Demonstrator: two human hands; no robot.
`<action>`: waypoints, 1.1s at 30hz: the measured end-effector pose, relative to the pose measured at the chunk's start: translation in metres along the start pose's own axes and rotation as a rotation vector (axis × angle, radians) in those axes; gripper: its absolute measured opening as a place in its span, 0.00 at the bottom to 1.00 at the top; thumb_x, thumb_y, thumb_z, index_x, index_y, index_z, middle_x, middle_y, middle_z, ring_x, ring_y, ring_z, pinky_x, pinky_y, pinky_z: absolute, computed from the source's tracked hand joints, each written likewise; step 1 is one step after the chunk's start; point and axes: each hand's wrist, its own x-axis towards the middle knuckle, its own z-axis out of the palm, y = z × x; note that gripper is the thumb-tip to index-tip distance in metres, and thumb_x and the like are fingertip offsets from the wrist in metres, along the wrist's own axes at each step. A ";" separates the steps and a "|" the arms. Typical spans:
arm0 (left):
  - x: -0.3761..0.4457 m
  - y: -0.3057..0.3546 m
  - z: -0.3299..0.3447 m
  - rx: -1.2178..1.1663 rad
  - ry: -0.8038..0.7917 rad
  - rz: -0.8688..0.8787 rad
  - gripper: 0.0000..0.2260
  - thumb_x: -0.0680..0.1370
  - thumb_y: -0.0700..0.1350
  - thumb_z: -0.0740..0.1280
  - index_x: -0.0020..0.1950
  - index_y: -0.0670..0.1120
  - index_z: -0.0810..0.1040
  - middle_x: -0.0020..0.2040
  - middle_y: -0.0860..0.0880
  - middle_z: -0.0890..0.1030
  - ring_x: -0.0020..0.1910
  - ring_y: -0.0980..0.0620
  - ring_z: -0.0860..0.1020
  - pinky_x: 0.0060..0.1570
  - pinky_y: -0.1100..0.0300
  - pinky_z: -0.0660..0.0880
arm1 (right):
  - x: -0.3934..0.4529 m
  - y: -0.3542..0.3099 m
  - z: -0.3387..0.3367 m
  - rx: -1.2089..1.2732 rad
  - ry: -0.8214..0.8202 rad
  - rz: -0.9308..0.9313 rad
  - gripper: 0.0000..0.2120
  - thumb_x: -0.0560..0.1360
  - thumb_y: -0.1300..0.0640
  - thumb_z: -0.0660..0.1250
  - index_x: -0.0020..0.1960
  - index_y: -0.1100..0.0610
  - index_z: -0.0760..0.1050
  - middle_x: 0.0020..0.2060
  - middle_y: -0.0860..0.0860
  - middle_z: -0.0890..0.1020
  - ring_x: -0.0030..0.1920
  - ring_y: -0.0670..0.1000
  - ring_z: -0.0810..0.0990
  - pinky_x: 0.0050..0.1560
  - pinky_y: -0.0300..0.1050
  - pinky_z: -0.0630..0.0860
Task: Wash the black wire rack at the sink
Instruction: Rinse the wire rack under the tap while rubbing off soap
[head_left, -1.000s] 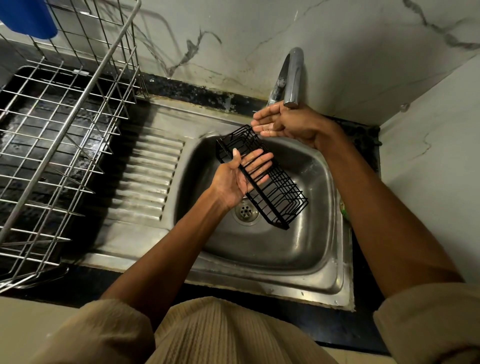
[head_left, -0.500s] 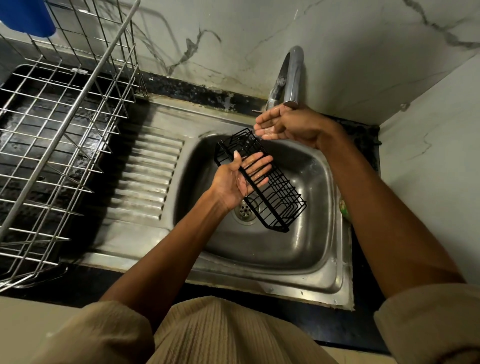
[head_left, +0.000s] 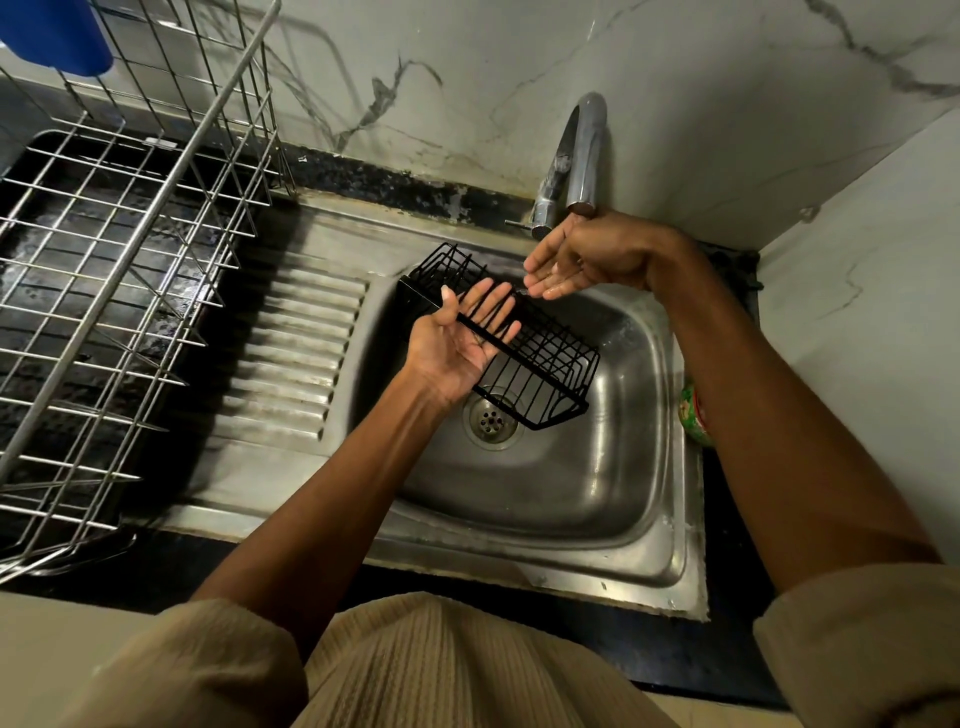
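The black wire rack (head_left: 545, 364) is a long narrow basket held tilted over the steel sink (head_left: 571, 493), above the drain (head_left: 491, 418). My left hand (head_left: 457, 348) lies palm up under its near rim. The fingers are straight beneath the wires and the thumb lies along the rim bar. My right hand (head_left: 587, 254) is cupped palm up just below the spout of the chrome tap (head_left: 584, 150), beside the rack's far end. It looks wet and holds nothing. I cannot make out a stream of water.
A large silver wire dish rack (head_left: 130, 249) stands on the left over the dark counter, with a blue object (head_left: 57, 36) at its top corner. The ribbed drainboard (head_left: 291, 353) lies between it and the basin. A green item (head_left: 693, 410) sits at the sink's right rim.
My right hand has dipped slightly under the spout. The rack and my left hand have barely shifted.
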 end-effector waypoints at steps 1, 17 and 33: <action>0.000 0.000 0.000 -0.017 0.002 0.008 0.23 0.86 0.54 0.51 0.70 0.39 0.73 0.70 0.39 0.76 0.69 0.42 0.75 0.65 0.43 0.73 | -0.001 0.000 0.000 -0.015 -0.002 0.013 0.21 0.76 0.76 0.51 0.63 0.68 0.75 0.56 0.64 0.81 0.57 0.59 0.83 0.52 0.45 0.82; -0.004 0.003 -0.002 -0.236 -0.030 0.060 0.21 0.85 0.51 0.54 0.68 0.38 0.75 0.72 0.39 0.75 0.73 0.40 0.72 0.72 0.41 0.67 | -0.007 -0.005 -0.002 -0.098 0.065 0.160 0.20 0.77 0.72 0.50 0.63 0.70 0.75 0.57 0.67 0.80 0.57 0.63 0.82 0.57 0.52 0.80; -0.020 -0.014 0.001 -0.436 -0.034 0.115 0.21 0.79 0.47 0.61 0.69 0.39 0.75 0.72 0.39 0.74 0.74 0.41 0.71 0.76 0.41 0.61 | 0.003 -0.002 0.002 -0.081 0.136 0.149 0.16 0.78 0.72 0.53 0.58 0.66 0.76 0.57 0.65 0.80 0.55 0.60 0.83 0.56 0.50 0.81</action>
